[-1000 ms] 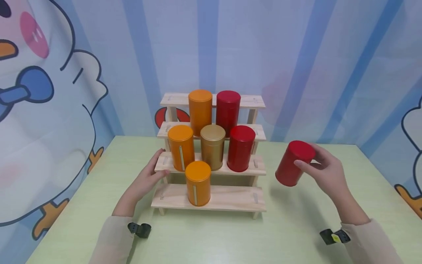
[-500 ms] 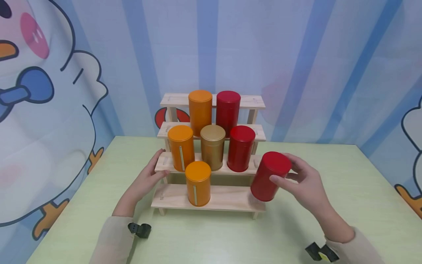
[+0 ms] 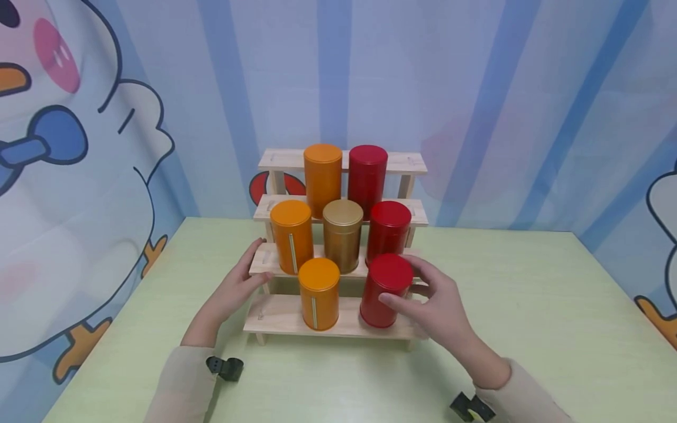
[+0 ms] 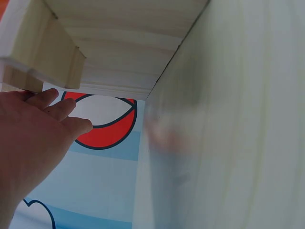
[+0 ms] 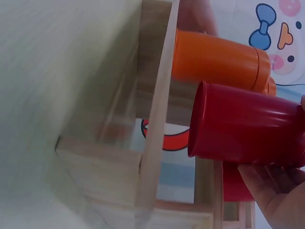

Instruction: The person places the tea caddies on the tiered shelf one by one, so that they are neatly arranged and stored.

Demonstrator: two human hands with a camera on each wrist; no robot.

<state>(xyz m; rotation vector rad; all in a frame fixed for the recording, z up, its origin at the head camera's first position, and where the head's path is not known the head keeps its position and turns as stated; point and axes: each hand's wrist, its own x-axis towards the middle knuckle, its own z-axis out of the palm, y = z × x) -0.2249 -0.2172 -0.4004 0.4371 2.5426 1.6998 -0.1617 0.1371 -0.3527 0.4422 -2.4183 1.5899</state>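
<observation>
My right hand grips a red canister by its side, thumb in front. The canister stands over the lowest step of a tiered wooden display rack, right of an orange canister. In the right wrist view a small gap shows between the red canister's base and the step. My left hand holds the left end of the second step, thumb at its front edge and fingers towards the back. The left wrist view shows those fingers against the wood.
On the second step stand an orange canister, a gold canister and a red canister. Above them, another orange canister and another red canister stand on the third step. A cartoon-printed curtain hangs behind the pale green table.
My right hand has carried the red canister leftward from beside the rack to over the lowest step, and the canister has become more upright. The left hand has stayed in place.
</observation>
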